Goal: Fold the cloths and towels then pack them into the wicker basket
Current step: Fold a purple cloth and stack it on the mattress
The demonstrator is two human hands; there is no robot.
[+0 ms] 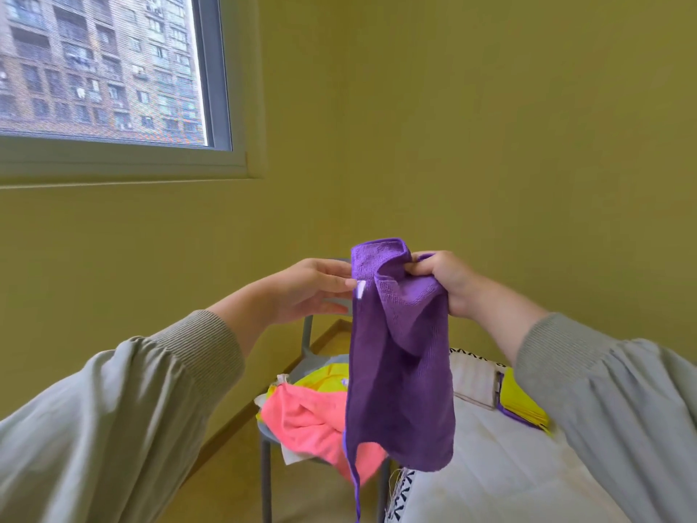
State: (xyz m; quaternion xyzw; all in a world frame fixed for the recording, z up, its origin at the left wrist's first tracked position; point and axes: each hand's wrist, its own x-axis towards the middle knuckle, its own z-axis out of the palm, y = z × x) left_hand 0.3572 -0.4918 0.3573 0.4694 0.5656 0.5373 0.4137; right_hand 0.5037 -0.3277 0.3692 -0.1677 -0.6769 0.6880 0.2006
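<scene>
A purple cloth hangs in the air in front of me, bunched at the top. My right hand grips its upper right part with curled fingers. My left hand reaches in from the left, and its fingertips touch the cloth's left edge by a small white tag. Below, a pink cloth and a yellow cloth lie in a heap on a grey chair. A folded yellow cloth with a purple one under it lies at the right. No wicker basket is in view.
A white padded surface with a black-and-white patterned edge stretches at the lower right. Yellow-green walls meet in a corner behind the chair. A window is at the upper left.
</scene>
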